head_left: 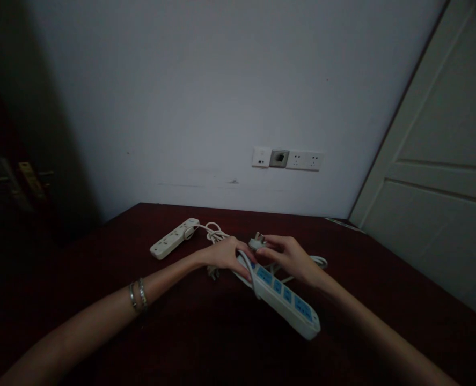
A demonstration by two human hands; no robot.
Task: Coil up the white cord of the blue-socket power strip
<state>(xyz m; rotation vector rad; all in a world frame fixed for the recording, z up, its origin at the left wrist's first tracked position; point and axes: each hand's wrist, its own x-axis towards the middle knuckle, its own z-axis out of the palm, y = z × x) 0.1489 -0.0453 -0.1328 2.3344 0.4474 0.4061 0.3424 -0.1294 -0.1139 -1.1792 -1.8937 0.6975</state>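
My left hand (pixel 228 254) is closed around the near-left end of a white power strip (pixel 282 306) with blue sockets, where a loop of its cord crosses the strip. Between the thumb and fingers of my right hand (pixel 288 256) is a white plug (pixel 256 244), its prongs pointing up. More of the white cord (pixel 320 261) lies coiled behind my right hand. A second, all-white power strip (pixel 175 238) rests on the table to the left, its cord (pixel 213 231) bundled beside my left hand. Another plug (pixel 212 272) lies just below my left wrist, partly in shadow.
A dark red table (pixel 173 321) lies beneath everything and meets a pale wall (pixel 189 96). Wall sockets (pixel 304 160) and a grey outlet plate (pixel 279 158) are set low in the wall. A white panelled door (pixel 442 177) stands at right; a dark door with a brass handle (pixel 31 179) is at left.
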